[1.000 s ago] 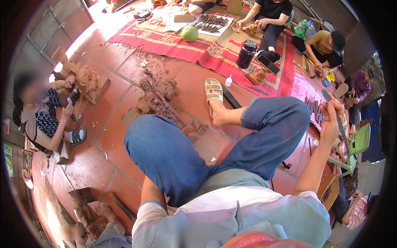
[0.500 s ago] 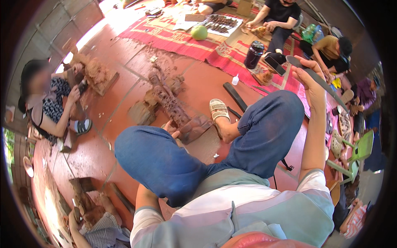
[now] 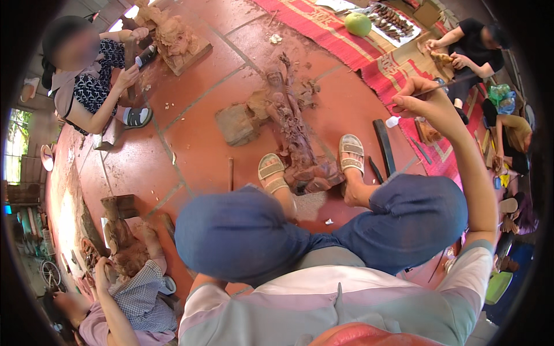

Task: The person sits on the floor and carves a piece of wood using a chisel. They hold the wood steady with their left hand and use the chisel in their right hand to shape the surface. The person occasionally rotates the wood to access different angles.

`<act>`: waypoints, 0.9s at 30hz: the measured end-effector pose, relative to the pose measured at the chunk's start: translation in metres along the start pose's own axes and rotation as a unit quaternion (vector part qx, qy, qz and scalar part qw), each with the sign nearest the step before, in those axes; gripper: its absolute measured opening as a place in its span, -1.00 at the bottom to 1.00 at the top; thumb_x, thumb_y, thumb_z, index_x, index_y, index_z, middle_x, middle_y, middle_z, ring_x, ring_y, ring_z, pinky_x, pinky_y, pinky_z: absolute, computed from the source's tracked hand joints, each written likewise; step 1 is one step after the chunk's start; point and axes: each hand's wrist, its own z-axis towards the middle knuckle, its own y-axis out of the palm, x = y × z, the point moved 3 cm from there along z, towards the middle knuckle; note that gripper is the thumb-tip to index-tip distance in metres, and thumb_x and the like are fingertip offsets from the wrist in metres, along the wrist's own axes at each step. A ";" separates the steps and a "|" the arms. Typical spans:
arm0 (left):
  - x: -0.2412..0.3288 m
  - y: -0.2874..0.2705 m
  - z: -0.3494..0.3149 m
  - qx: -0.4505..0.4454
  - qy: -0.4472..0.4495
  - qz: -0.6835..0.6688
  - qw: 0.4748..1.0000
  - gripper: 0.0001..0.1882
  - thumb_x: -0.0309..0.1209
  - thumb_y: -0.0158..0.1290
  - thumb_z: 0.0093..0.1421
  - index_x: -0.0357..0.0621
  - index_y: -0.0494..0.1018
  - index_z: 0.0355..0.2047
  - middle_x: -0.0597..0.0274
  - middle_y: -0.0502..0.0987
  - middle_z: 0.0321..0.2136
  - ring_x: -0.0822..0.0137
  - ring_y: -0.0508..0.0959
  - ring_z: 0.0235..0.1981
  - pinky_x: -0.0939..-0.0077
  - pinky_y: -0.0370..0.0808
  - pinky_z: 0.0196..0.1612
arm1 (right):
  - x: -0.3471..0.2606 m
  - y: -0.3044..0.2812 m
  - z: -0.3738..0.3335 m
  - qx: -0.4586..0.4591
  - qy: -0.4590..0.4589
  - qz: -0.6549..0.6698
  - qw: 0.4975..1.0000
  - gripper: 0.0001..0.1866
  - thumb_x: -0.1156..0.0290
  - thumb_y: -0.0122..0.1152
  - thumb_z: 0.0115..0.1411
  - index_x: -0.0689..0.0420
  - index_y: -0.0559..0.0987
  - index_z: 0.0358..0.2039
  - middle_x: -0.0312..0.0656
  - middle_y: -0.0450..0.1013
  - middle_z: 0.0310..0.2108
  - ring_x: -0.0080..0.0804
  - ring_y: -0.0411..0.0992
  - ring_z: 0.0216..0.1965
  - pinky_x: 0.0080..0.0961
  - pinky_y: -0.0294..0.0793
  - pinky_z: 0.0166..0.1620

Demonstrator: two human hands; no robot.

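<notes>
Shows, by a clock face centred on the lap with 12 o'clock straight ahead, a dark carving on the tiled floor at 12 o'clock, base between the two sandals, block just beside at 11 o'clock. Cannot tell whether upright or lying.

Has the right hand high at 1 o'clock, well apart from the carving, grip pinched about a thin tool seen nearly edge-on. Hides the left hand behind the left knee; cannot tell the state of that grip, nor whether around the brown stick at 10 o'clock.

Suggests, as a judgement, a handling step rather than a cutting one: tool in the air, wood untouched by the right hand. Calls, for any contact of tool with wood, for downward travel toward 9 o'clock from the right hand, probably with a firmer hold.

Includes also a dark bar at 1 o'clock; farther off, red mat and green fruit near 12 o'clock, co-worker at 10 o'clock.
</notes>
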 end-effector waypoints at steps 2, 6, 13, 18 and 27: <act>0.000 0.004 -0.003 0.014 -0.013 -0.014 1.000 -0.49 -0.39 0.08 0.21 -0.16 0.26 0.16 0.05 0.48 -0.07 0.29 0.49 -0.09 0.45 0.43 -0.04 | 0.007 0.008 0.037 -0.072 -0.004 -0.084 0.994 -0.82 0.42 0.27 0.11 0.19 0.45 -0.50 -0.31 0.48 -0.55 -0.64 0.47 -0.47 -0.70 0.46 -0.41; -0.005 0.022 -0.001 0.022 -0.054 -0.032 0.998 -0.50 -0.38 0.08 0.21 -0.15 0.27 0.15 0.07 0.48 -0.08 0.31 0.49 -0.11 0.46 0.43 -0.05 | 0.018 0.009 0.117 -0.143 -0.026 -0.224 0.964 -0.82 0.53 0.25 0.07 0.20 0.41 -0.56 -0.33 0.40 -0.64 -0.66 0.39 -0.55 -0.69 0.36 -0.48; 0.001 0.040 0.022 0.051 -0.099 -0.054 0.992 -0.53 -0.37 0.07 0.22 -0.15 0.28 0.13 0.09 0.48 -0.09 0.33 0.49 -0.14 0.48 0.43 -0.08 | 0.060 0.024 0.245 -0.031 -0.042 0.007 0.999 -0.75 0.24 0.16 0.21 0.11 0.42 -0.50 -0.41 0.42 -0.55 -0.75 0.37 -0.50 -0.79 0.29 -0.45; 0.007 0.049 0.038 0.053 -0.118 -0.075 0.989 -0.55 -0.37 0.06 0.22 -0.14 0.30 0.12 0.11 0.49 -0.09 0.35 0.49 -0.16 0.49 0.43 -0.09 | 0.131 0.018 0.263 -0.111 0.069 0.012 0.991 -0.76 0.19 0.22 0.16 0.07 0.45 -0.45 -0.37 0.45 -0.48 -0.73 0.41 -0.43 -0.79 0.30 -0.41; 0.013 0.043 0.049 0.070 -0.134 -0.077 0.985 -0.58 -0.36 0.05 0.23 -0.13 0.32 0.10 0.14 0.49 -0.10 0.38 0.49 -0.19 0.52 0.43 -0.12 | 0.161 -0.004 0.259 -0.068 0.149 0.076 0.984 -0.71 0.16 0.25 0.14 0.11 0.45 -0.42 -0.26 0.44 -0.32 -0.54 0.51 -0.31 -0.65 0.50 -0.25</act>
